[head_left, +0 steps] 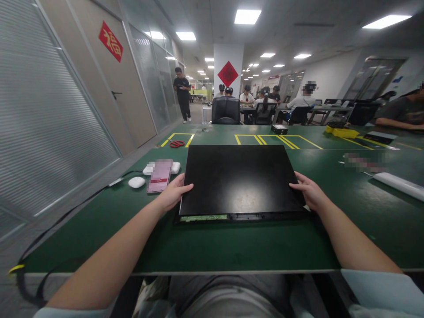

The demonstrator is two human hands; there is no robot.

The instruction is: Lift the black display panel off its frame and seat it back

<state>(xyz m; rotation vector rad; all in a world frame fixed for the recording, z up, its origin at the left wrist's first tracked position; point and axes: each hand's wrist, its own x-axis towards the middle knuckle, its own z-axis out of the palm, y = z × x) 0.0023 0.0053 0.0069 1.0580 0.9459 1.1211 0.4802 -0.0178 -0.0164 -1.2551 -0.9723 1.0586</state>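
Observation:
A black display panel lies over the green table in front of me, with a green circuit strip showing along its near edge. My left hand grips its left side, thumb on top and fingers beneath the edge. On the opposite side my right hand holds it the same way, the fingers partly hidden. A small pale tab sticks out by the panel's near right corner. Whether the panel rests fully on the table or is slightly lifted, I cannot tell.
Left of the panel lie a pink phone and a white rounded device. Red-handled scissors and a small black box sit farther back. At right are a yellow tool and a white roll. People occupy the background.

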